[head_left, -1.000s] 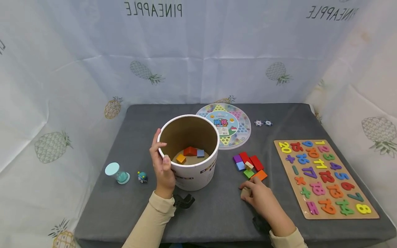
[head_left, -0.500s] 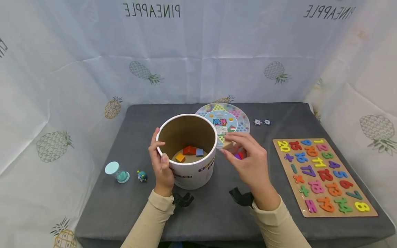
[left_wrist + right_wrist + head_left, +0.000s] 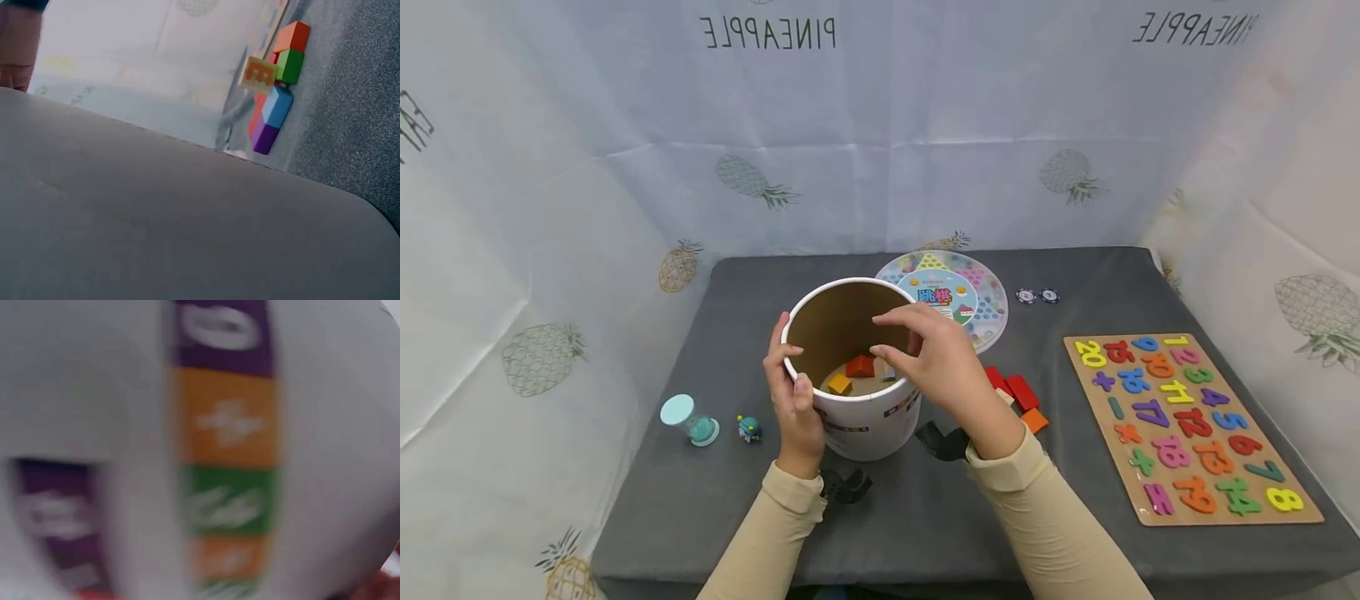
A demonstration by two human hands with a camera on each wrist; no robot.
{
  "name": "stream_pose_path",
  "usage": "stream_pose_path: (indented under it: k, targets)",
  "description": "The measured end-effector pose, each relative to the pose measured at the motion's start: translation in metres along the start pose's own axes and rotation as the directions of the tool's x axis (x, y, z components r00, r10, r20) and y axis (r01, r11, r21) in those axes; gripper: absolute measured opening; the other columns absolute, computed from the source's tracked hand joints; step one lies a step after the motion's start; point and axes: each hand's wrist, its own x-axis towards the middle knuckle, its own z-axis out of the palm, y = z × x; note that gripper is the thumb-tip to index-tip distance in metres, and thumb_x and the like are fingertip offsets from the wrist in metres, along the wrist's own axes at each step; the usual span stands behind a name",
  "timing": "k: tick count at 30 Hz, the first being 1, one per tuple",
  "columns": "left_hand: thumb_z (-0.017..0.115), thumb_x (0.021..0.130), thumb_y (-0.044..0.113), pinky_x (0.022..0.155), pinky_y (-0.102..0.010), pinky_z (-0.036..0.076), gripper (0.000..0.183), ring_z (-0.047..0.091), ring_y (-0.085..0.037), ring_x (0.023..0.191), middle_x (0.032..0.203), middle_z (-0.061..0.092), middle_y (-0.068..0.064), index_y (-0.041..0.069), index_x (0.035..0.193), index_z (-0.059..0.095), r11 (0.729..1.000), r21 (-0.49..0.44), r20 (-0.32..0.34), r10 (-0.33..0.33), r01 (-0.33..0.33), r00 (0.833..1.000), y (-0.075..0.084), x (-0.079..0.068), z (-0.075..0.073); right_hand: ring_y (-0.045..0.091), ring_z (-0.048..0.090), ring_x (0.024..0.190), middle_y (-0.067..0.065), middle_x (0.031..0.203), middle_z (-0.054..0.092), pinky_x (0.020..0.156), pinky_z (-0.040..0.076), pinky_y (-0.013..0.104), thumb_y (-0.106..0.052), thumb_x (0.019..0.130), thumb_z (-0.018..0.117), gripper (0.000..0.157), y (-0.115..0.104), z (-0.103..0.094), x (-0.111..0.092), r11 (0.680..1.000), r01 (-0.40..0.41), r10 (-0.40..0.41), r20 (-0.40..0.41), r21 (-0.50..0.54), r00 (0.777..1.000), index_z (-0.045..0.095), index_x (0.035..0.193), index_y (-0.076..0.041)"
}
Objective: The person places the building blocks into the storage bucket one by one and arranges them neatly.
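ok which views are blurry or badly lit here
Right wrist: the printed strip on the bucket is heavily smeared, probably motion blur; left wrist: the bucket is dim, the cloth backdrop pale and hazy, the blue block clearer; head: bright and mostly crisp, though the bucket's inside is shaded.

Counted, head view: one bucket [image 3: 868, 433], centre; at least three blocks [image 3: 861, 366] inside; two red blocks [image 3: 1022, 393], right of centre; two poker chips [image 3: 1049, 296]; one round game board [image 3: 937, 287]; one number board [image 3: 1150, 518], right; one hourglass [image 3: 691, 422], one figurine [image 3: 748, 428], left. Left wrist view, upper right: one orange block [image 3: 292, 37], one green block [image 3: 289, 66], one blue block [image 3: 277, 107], one purple block [image 3: 265, 136], one lettered tile [image 3: 258, 74].
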Motion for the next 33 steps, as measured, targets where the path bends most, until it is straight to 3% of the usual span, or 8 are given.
stream_pose_path:
  k: [4, 6, 10, 12, 15, 25, 29, 33]
  targets:
    - [0.038, 0.093, 0.03, 0.1, -0.054, 0.033, 0.044, 0.028, -0.043, 0.133, 0.153, 0.022, -0.019, -0.009, 0.11, 0.032, 0.999, -0.039, -0.013, 0.003, -0.003, 1.0, 0.001, 0.0, 0.001, 0.014, 0.052, 0.083, 0.002, 0.107, 0.059, 0.06, 0.041, 0.027, -0.009, 0.083, 0.072, 0.019, 0.032, -0.007, -0.021, 0.985, 0.162, -0.133, -0.331, 0.062, 0.934, 0.072, 0.102, -0.013]
    - [0.039, 0.093, 0.031, 0.1, -0.054, 0.033, 0.045, 0.027, -0.044, 0.133, 0.153, 0.022, -0.02, -0.01, 0.11, 0.032, 0.999, -0.048, -0.021, 0.002, -0.003, 1.0, 0.002, -0.001, 0.001, 0.019, 0.052, 0.083, 0.006, 0.101, 0.06, 0.06, 0.04, 0.028, -0.006, 0.084, 0.07, 0.015, 0.053, -0.015, -0.035, 0.995, 0.099, -0.08, -0.382, 0.03, 0.921, 0.072, 0.098, -0.01]
    - [0.041, 0.093, 0.033, 0.101, -0.05, 0.033, 0.047, 0.027, -0.047, 0.132, 0.153, 0.022, -0.02, -0.009, 0.11, 0.033, 0.998, -0.061, -0.027, -0.001, 0.0, 1.0, 0.003, -0.002, 0.002, 0.02, 0.051, 0.077, 0.007, 0.098, 0.058, 0.063, 0.044, 0.033, -0.016, 0.082, 0.075, 0.022, 0.097, -0.029, -0.066, 0.937, -0.294, 0.278, -0.108, -0.186, 0.954, 0.07, 0.104, -0.01]
    - [0.041, 0.093, 0.035, 0.101, -0.049, 0.034, 0.047, 0.027, -0.047, 0.132, 0.152, 0.022, -0.02, -0.009, 0.11, 0.033, 0.998, -0.066, -0.033, -0.003, 0.001, 0.999, 0.003, -0.002, 0.002, 0.021, 0.052, 0.079, 0.006, 0.1, 0.057, 0.067, 0.046, 0.038, -0.023, 0.08, 0.077, 0.032, 0.114, -0.03, -0.081, 0.854, -0.393, 0.439, 0.068, -0.341, 0.896, 0.069, 0.109, -0.012]
    - [0.041, 0.094, 0.035, 0.101, -0.049, 0.034, 0.047, 0.027, -0.048, 0.132, 0.152, 0.023, -0.021, -0.008, 0.111, 0.034, 0.998, -0.067, -0.041, 0.002, -0.005, 0.999, 0.003, -0.002, 0.003, 0.023, 0.053, 0.075, 0.009, 0.098, 0.055, 0.067, 0.046, 0.043, -0.022, 0.077, 0.08, 0.039, 0.132, -0.026, -0.096, 0.811, -0.408, 0.508, 0.156, -0.42, 0.847, 0.067, 0.113, -0.011]
    - [0.041, 0.094, 0.037, 0.101, -0.05, 0.034, 0.048, 0.027, -0.045, 0.132, 0.152, 0.021, -0.021, -0.006, 0.112, 0.034, 0.998, -0.066, -0.007, 0.002, -0.002, 1.0, 0.002, 0.002, 0.004, 0.021, 0.054, 0.08, 0.005, 0.1, 0.055, 0.07, 0.051, 0.039, -0.009, 0.083, 0.074, 0.03, 0.107, -0.033, -0.083, 0.887, -0.402, 0.399, -0.062, -0.227, 0.915, 0.066, 0.111, -0.015]
    - [0.041, 0.094, 0.039, 0.101, -0.05, 0.034, 0.05, 0.027, -0.045, 0.132, 0.152, 0.021, -0.02, -0.007, 0.112, 0.033, 0.999, -0.053, -0.015, 0.007, -0.008, 1.0, 0.002, 0.002, 0.003, 0.013, 0.056, 0.081, 0.0, 0.101, 0.055, 0.072, 0.054, 0.032, -0.004, 0.08, 0.075, 0.042, 0.061, -0.041, -0.053, 0.975, -0.211, 0.2, -0.138, -0.074, 0.97, 0.064, 0.119, -0.017]
    - [0.041, 0.095, 0.039, 0.101, -0.051, 0.033, 0.05, 0.027, -0.045, 0.132, 0.152, 0.022, -0.02, -0.008, 0.111, 0.033, 0.999, -0.046, -0.018, 0.012, -0.013, 1.0, 0.001, 0.003, 0.002, 0.011, 0.057, 0.082, -0.003, 0.101, 0.062, 0.069, 0.051, 0.03, -0.009, 0.077, 0.078, 0.044, 0.017, -0.035, -0.025, 0.999, 0.035, -0.034, -0.142, 0.008, 0.989, 0.065, 0.118, -0.016]
